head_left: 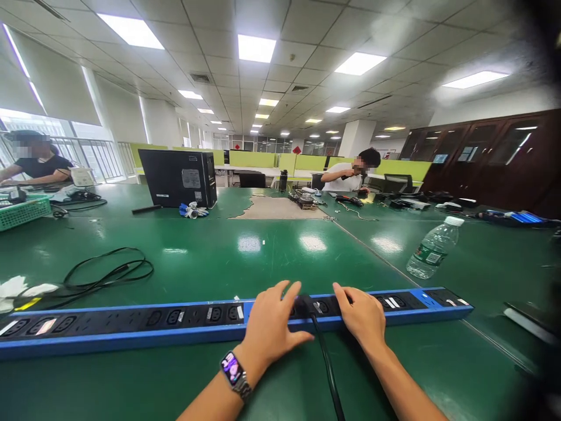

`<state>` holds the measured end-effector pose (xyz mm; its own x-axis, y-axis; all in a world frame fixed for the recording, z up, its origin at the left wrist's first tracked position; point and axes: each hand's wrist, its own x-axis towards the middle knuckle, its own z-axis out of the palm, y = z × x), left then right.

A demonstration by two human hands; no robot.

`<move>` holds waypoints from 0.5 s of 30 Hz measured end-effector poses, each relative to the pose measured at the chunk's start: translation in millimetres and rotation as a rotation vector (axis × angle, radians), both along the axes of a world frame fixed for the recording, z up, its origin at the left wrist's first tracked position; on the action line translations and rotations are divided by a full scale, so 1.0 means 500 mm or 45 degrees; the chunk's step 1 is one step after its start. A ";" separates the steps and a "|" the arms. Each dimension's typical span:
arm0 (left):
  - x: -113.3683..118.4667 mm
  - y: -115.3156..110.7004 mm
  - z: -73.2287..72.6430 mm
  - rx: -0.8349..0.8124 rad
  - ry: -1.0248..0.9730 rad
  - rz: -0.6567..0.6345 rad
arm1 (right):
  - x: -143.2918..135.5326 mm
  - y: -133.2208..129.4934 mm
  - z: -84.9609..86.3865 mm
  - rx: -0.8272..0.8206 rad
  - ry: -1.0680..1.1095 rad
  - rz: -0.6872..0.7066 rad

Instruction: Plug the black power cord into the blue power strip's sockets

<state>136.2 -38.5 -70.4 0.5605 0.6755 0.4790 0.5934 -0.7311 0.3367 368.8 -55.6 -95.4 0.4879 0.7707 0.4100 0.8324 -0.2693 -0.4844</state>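
A long blue and black power strip runs across the green table in front of me. A black plug sits at one of its sockets, and its thick cord trails toward me. My left hand is open beside the plug, its fingers spread and thumb stretched out below; a watch is on that wrist. Right of the plug, my right hand lies over the strip with its fingers curled onto it and the thumb pointing up. Its fingertips are partly hidden.
A clear water bottle stands at the right behind the strip. Looped black cable lies at left. Farther back are a black computer case, a green basket and assorted parts. Two other people sit across the table.
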 end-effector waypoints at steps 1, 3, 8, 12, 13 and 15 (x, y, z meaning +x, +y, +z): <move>0.018 -0.001 0.000 0.026 0.042 -0.024 | 0.000 0.000 -0.001 0.007 -0.011 -0.004; 0.057 0.000 0.000 0.035 0.118 -0.022 | 0.002 0.001 -0.003 0.016 -0.031 -0.004; 0.081 0.011 0.045 0.037 -0.041 0.081 | 0.008 0.002 -0.007 -0.011 -0.058 0.007; -0.066 0.037 0.093 0.056 -0.515 0.371 | 0.008 0.001 -0.009 -0.008 -0.080 -0.008; -0.123 0.045 0.095 0.010 -0.613 0.461 | 0.007 0.001 -0.010 -0.005 -0.082 -0.010; -0.237 0.056 0.080 -0.087 -0.709 0.698 | 0.007 0.002 -0.011 -0.010 -0.082 -0.011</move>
<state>17.5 -10.5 -30.3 -0.1719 0.8245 0.5392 0.5943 -0.3497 0.7242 372.2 -54.6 -100.9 0.4672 0.7700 0.4346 0.8595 -0.2801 -0.4276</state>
